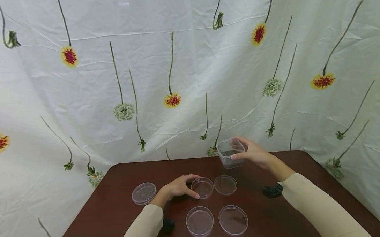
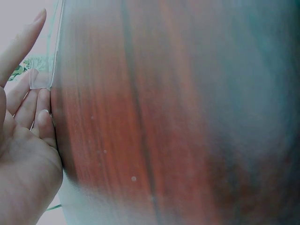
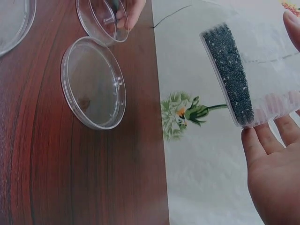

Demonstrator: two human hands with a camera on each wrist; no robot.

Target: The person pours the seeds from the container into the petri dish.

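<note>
My right hand (image 1: pixel 252 153) grips a clear plastic container (image 1: pixel 231 155) from its right side, raised above the far part of the table. Small black seeds (image 3: pixel 228 72) cover the container's bottom. My left hand (image 1: pixel 180 187) holds a clear petri dish (image 1: pixel 203 188) at its left rim, thumb on the near side and fingers on the far side. A second petri dish (image 1: pixel 225 185) stands just right of it, beneath the raised container. In the left wrist view, the left palm (image 2: pixel 28 173) shows beside the tabletop, its fingers at the dish's clear wall (image 2: pixel 41 77).
Two more petri dishes, a left one (image 1: pixel 200 221) and a right one (image 1: pixel 233 220), lie nearer on the dark brown table (image 1: pixel 118 211). Another dish (image 1: pixel 143 193), with specks in it, sits beyond the left forearm. A flowered white cloth (image 1: pixel 194 69) hangs behind the table.
</note>
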